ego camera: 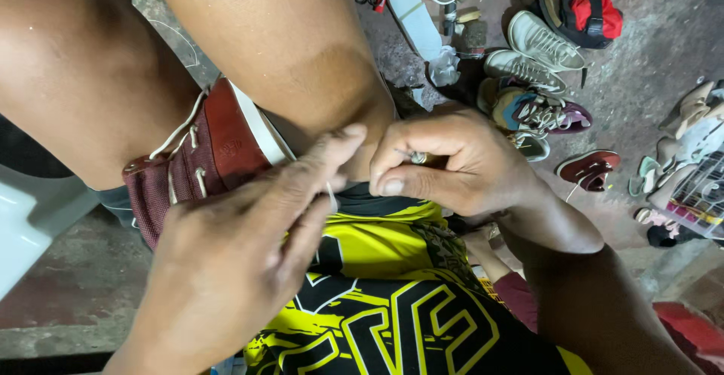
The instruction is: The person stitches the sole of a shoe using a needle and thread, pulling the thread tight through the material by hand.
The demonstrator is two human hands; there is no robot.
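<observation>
Pinching a small metal tool (417,157) in right hand (452,165) grip, left hand (241,262) fingers loosely extended beside maroon shoe (200,156)

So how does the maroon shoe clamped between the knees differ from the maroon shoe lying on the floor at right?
The maroon shoe between the knees is held on edge with white laces hanging loose; both hands work right beside it. The maroon shoe on the floor lies flat and alone, touched by nobody. The left hand reaches toward the clamped one while the right hand pinches a small metal tool. Both shoes share a dark red colour.
</observation>
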